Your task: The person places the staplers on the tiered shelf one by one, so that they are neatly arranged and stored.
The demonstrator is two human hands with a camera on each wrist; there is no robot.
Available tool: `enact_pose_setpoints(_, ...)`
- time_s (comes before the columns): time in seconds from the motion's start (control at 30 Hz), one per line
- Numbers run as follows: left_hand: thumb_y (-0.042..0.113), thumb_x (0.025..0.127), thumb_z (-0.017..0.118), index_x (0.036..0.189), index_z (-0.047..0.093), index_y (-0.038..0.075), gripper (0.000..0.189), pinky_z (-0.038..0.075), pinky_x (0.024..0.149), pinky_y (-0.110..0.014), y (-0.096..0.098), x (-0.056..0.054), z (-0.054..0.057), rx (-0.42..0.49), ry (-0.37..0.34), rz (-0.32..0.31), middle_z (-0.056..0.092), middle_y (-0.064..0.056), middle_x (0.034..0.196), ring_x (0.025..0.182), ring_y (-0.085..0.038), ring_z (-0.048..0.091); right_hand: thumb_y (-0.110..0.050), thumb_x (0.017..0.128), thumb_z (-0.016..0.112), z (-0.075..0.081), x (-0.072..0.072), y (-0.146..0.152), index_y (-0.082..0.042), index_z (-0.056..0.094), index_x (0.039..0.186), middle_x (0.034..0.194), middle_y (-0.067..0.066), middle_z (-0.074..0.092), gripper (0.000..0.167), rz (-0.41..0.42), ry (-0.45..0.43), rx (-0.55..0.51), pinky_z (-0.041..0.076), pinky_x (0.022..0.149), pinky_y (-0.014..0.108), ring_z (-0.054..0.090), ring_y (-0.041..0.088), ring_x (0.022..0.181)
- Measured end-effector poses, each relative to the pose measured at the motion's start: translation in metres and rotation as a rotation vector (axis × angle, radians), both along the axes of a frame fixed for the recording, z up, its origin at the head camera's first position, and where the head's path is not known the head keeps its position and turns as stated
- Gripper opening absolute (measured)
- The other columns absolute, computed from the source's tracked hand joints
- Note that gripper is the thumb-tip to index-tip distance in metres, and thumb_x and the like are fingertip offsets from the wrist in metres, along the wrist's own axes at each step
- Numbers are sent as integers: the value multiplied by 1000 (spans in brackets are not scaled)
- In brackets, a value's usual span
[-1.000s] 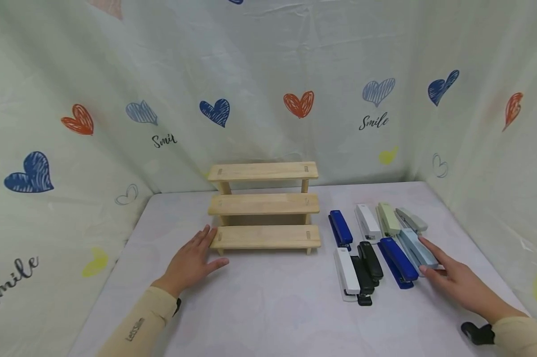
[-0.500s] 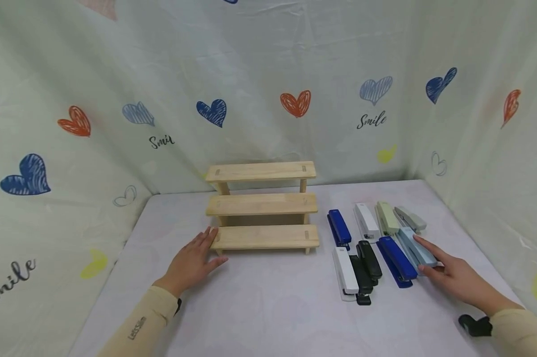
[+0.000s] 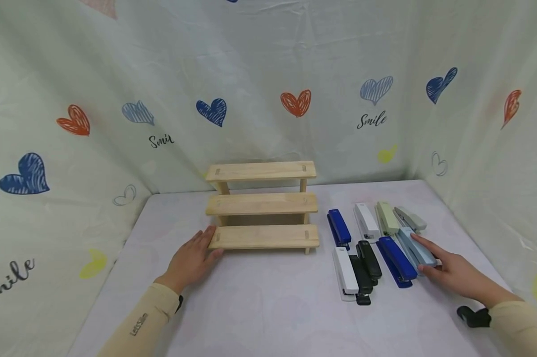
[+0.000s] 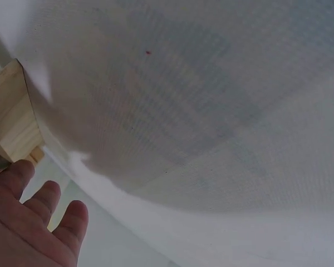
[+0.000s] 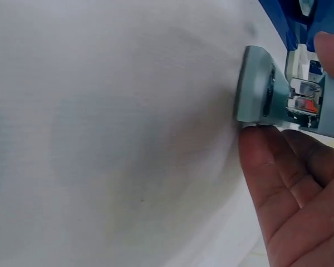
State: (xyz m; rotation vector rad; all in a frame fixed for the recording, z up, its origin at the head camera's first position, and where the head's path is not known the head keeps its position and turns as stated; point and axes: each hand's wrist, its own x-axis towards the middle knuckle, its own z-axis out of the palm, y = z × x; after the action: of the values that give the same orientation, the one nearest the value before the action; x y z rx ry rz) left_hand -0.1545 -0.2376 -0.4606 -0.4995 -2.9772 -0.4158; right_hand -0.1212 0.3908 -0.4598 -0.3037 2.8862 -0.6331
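On the right of the table, my right hand grips a light blue stapler, which lies on the cloth. The right wrist view shows fingers along one side of the stapler's base and the thumb on the opposite side. A dark blue stapler lies right beside it. My left hand rests its fingertips against the left end of a three-step wooden shelf, thumb near the front edge. Close to the fingers in the left wrist view is the shelf's corner.
Around the light blue stapler lie a pale green stapler, a grey one, two white ones, two black ones and another blue one. A patterned curtain hangs behind and beside the white table.
My left thumb has drawn in toward the shelf's front edge. The right hand stays at the light blue stapler with barely any shift. The head view has shifted slightly.
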Motion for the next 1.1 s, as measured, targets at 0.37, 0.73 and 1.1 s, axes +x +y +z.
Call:
enact_pose_setpoints(0.37, 35, 103, 56, 153, 32, -4, 68, 37, 107, -58, -1, -1, 0, 32, -3, -10, 40, -22, 153, 134, -48, 41, -29, 93, 72, 2, -5, 1, -11, 29, 156, 136, 45, 41, 78, 10, -11, -19, 48, 80, 68, 56, 54, 104)
enact_pose_setpoints(0.73, 35, 103, 55, 153, 33, -3, 67, 37, 107, -57, -2, -1, -1, 45, -12, -10, 41, -22, 152, 134, -47, 42, -29, 94, 70, 1, -5, 1, -10, 30, 155, 138, 45, 39, 75, -17, -24, -24, 46, 82, 70, 51, 62, 111)
enact_pose_setpoints(1.1, 35, 104, 54, 153, 32, -3, 66, 38, 105, -58, -2, 1, 1, 42, -28, 7, 41, -21, 152, 133, -47, 42, -23, 95, 69, 4, -4, -2, -10, 36, 153, 138, 44, 39, 68, -32, -30, -51, 47, 82, 69, 51, 59, 110)
